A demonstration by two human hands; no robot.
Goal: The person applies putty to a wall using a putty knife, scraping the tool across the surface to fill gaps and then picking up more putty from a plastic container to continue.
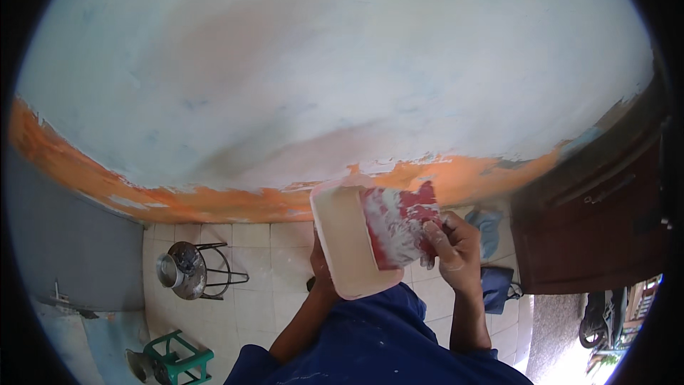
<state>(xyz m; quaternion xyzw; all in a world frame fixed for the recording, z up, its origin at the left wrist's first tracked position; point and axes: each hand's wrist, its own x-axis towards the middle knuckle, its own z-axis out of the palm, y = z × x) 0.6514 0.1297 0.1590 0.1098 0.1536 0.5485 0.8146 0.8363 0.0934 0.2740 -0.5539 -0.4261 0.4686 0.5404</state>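
Currently, one red scraper (422,202) is gripped in the right hand (458,246), fingers closed on its edge, its face smeared with white paste. Just left of those fingers, beneath the scraper, one pale tub (362,292) is held by the left hand (323,271), its fingers mostly hidden. Beyond all the fingers rises one wall (356,64). Well left of the left fingers stand two stools, one round (191,289), bearing one pot (168,271), and one green (192,362).

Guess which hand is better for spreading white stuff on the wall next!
Probably the right: the right hand grips the red scraper, smeared with white paste. The left hand, partly hidden, supports the tray.
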